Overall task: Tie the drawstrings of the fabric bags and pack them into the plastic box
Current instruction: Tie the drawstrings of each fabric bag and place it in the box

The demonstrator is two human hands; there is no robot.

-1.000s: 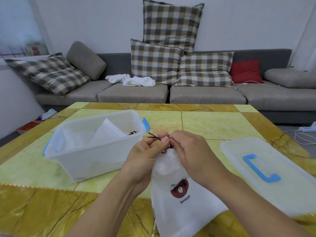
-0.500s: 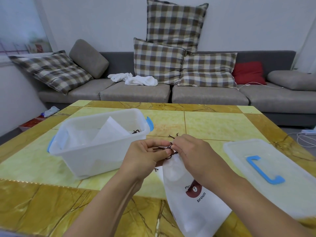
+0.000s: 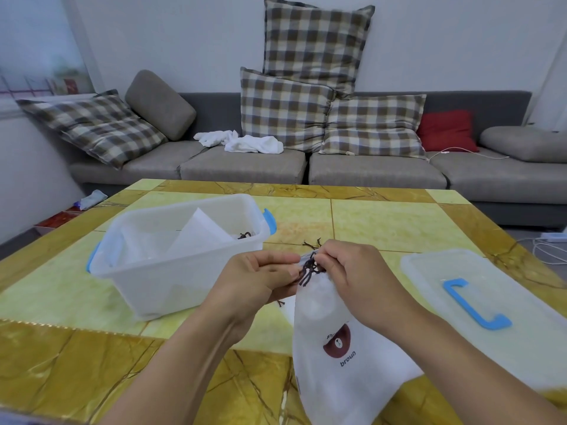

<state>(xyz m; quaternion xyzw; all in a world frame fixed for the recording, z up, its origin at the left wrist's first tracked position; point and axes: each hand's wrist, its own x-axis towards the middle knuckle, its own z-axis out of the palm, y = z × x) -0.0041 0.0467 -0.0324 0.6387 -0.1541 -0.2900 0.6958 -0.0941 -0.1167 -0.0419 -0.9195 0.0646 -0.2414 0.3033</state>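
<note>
A white fabric bag (image 3: 337, 357) with a brown bear print hangs over the table in front of me, its gathered neck held up between my hands. My left hand (image 3: 260, 280) and my right hand (image 3: 359, 271) both pinch the dark brown drawstring (image 3: 308, 268) at the neck, fingers closed on the cord. The cord's loose ends stick out above and below my fingers. To the left stands the clear plastic box (image 3: 147, 271) with blue latches; white fabric bags (image 3: 199, 237) lie inside it, one showing a dark string.
The box's clear lid (image 3: 429, 271) with a blue handle lies flat at the right of the yellow-green marble table (image 3: 399, 222). Behind the table stands a grey sofa (image 3: 245, 167) with plaid cushions and white cloths. Cables lie on the floor at right.
My hands have shifted slightly right and lower with the bag. The drawstring now bunches into dark loops between my fingers, and the view has tilted up a little.
</note>
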